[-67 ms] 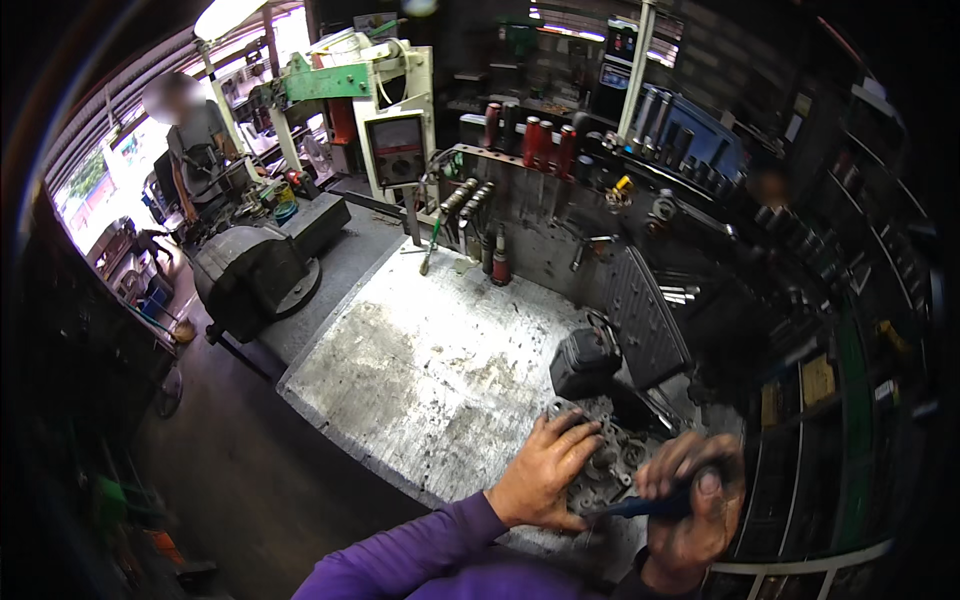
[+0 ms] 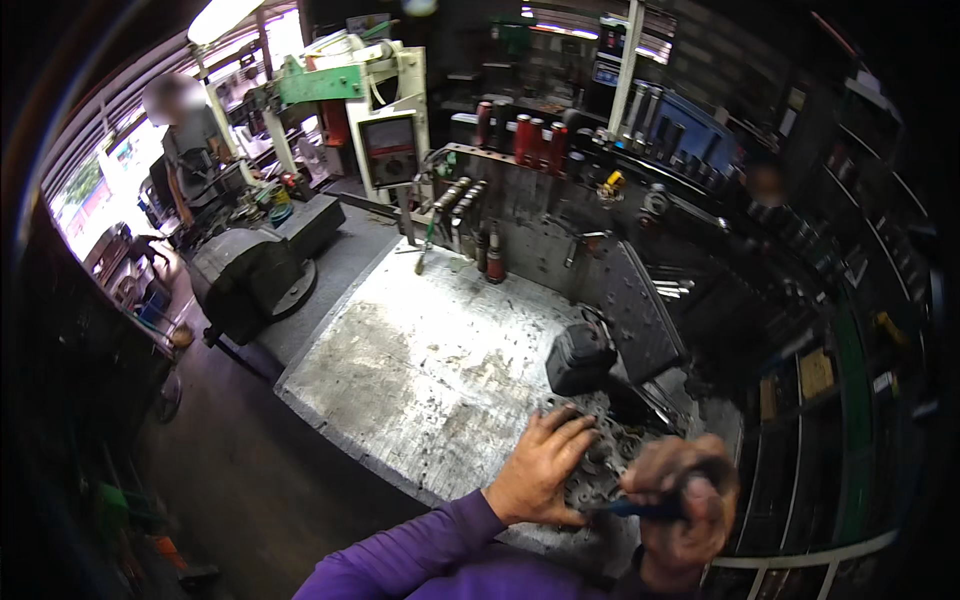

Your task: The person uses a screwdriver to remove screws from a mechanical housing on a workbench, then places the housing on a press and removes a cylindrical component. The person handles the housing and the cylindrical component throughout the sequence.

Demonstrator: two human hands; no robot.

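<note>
While a grey metal casting (image 2: 602, 482) lies at the near right of the pale workbench (image 2: 400, 360), the left hand (image 2: 545, 468) rests along its left edge, fingers spread. Apart from it, the blurred right hand (image 2: 688, 505) is wrapped around a blue tool (image 2: 640, 508) at the casting's near side. Just beyond stands a black boxy object (image 2: 582, 360); a dark vise (image 2: 245, 275) sits far left.

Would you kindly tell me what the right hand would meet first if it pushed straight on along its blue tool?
Most likely the left hand, at its thumb, just ahead of the blue tool; possibly the metal part instead, as depth is unclear.
</note>
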